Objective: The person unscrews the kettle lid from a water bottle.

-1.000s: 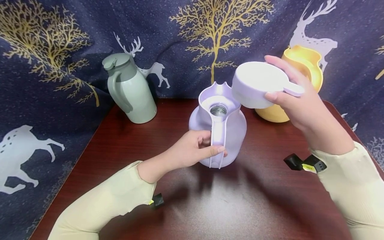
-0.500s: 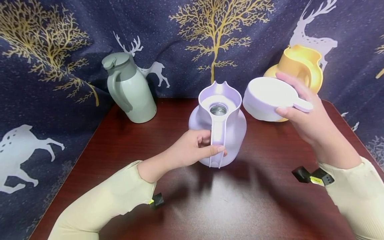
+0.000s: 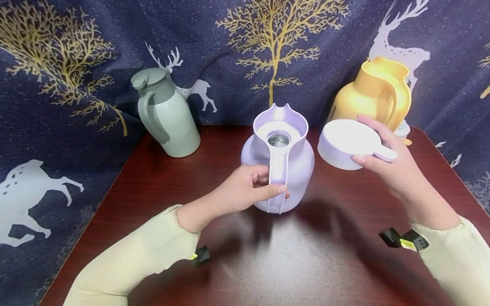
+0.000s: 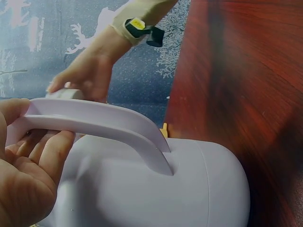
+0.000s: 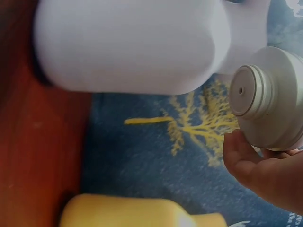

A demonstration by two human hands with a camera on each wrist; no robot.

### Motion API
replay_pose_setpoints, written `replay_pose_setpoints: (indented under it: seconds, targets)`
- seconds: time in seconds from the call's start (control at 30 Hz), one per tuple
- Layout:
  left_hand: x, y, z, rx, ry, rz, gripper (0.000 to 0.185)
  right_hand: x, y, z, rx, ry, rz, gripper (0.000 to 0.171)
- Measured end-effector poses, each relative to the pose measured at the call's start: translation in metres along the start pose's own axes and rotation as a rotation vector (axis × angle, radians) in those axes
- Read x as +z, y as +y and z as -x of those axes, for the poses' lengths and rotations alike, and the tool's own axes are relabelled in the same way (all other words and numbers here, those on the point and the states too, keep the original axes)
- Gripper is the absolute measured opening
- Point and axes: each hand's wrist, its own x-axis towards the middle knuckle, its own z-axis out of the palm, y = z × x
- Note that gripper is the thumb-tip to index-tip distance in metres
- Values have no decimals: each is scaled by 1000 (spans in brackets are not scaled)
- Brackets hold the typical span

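A lavender thermos jug (image 3: 300, 180) stands upright on the table, its round mouth (image 3: 278, 139) uncovered and showing a shiny inside. My left hand (image 3: 245, 189) grips the jug's handle (image 4: 109, 118), thumb across one side and fingers curled through. To the right of the jug, my right hand (image 3: 402, 170) holds the matching lid (image 3: 346, 142) by its rim, thumb in front and fingers behind. The lid's flat pale top faces up, with its small tab pointing towards the palm. On its underside, in the right wrist view, a round stopper (image 5: 246, 92) sticks out.
A pale green thermos jug (image 3: 170, 119) with its lid on stands at the back left of the dark red table (image 3: 160, 204). Behind the right hand is a yellow jug (image 3: 356, 102) without a lid. A small white piece (image 3: 403, 128) lies beside it. A patterned dark blue cloth hangs behind.
My right hand has carried the lid from beside the jug's mouth to the right and downwards, uncovering the yellow jug from view. The left hand and lavender jug have stayed put.
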Motion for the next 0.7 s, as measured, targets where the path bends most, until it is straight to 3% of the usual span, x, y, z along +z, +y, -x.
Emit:
replay_pose_setpoints:
  seconds: [0.17, 0.43, 0.7]
  targets:
    - [0, 0, 0, -1, -1, 1, 25, -8, 12, 7, 46, 15, 122, 72]
    - [0, -1, -1, 3, -2, -12, 25, -21, 26, 19, 138, 0, 555, 75]
    - [-1, 0, 0, 2, -4, -9, 26, -32, 44, 31, 122, -44, 704, 78]
